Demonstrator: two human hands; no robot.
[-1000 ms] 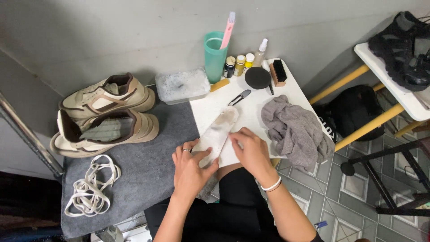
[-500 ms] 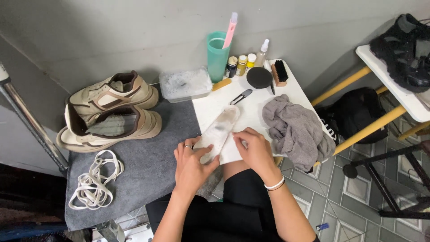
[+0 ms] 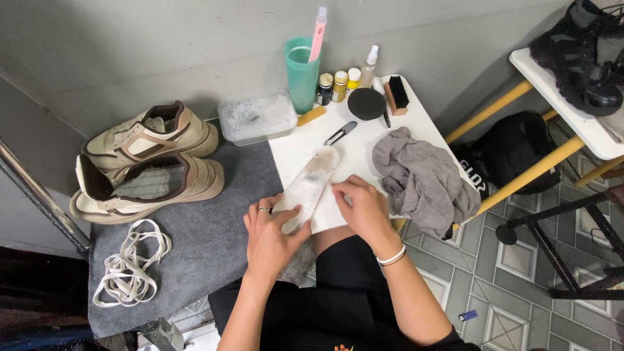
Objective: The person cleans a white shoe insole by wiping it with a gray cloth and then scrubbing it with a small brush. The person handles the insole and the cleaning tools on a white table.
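Observation:
A pale shoe insole [image 3: 311, 184] lies slanted on the small white table [image 3: 416, 120]. My left hand [image 3: 272, 231] grips its near end, thumb on top. My right hand [image 3: 364, 209] rests beside the insole on the table with fingertips touching its right edge. A pair of beige sneakers [image 3: 146, 162] without laces stands on a grey mat [image 3: 208, 247] to the left. White laces [image 3: 130, 263] lie heaped on the mat's near left part.
A grey cloth [image 3: 422, 179] sits crumpled at the table's right edge. At the back stand a clear tub of soapy water [image 3: 257, 117], a teal cup [image 3: 302, 75] holding a pink toothbrush, small bottles [image 3: 344, 81], a round black tin [image 3: 366, 103] and a brush [image 3: 396, 94]. Black shoes [image 3: 582, 58] rest on a stand at right.
Both hands stay on the insole with little movement; my right hand's fingers have shifted slightly along its edge. The view has tilted a little.

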